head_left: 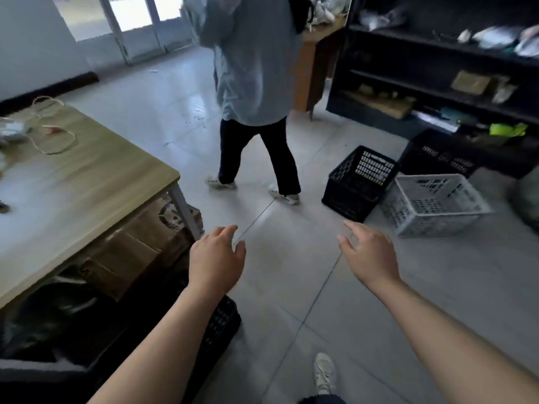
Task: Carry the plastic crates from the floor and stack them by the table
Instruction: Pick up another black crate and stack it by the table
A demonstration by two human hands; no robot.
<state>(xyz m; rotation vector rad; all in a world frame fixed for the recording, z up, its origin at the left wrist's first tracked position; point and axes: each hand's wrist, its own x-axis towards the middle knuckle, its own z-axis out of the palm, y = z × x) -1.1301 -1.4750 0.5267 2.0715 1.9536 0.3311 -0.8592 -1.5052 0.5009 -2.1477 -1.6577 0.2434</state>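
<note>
Two empty hands, left hand [214, 258], right hand [370, 252], fingers spread, black crate [354, 185] and white crate [434, 205] well ahead

Open tile floor [291, 258] straight ahead at 12; table [87, 182] blocks 10, crates [358, 182] at 2, person [253, 112] walking beyond at 12.

Both bare forearms stretched forward and slightly inward, wrists straight, palms down. Left hand [214, 258] empty, fingers loosely curled and a little spread, thumb tucked toward the inner side. Right hand [369, 252] empty too, level with the left grip and well apart from it, fingers extended ahead with a slight bend, thumb splayed inward toward the left grip. Nothing touched by either of the 2 grips.
</note>
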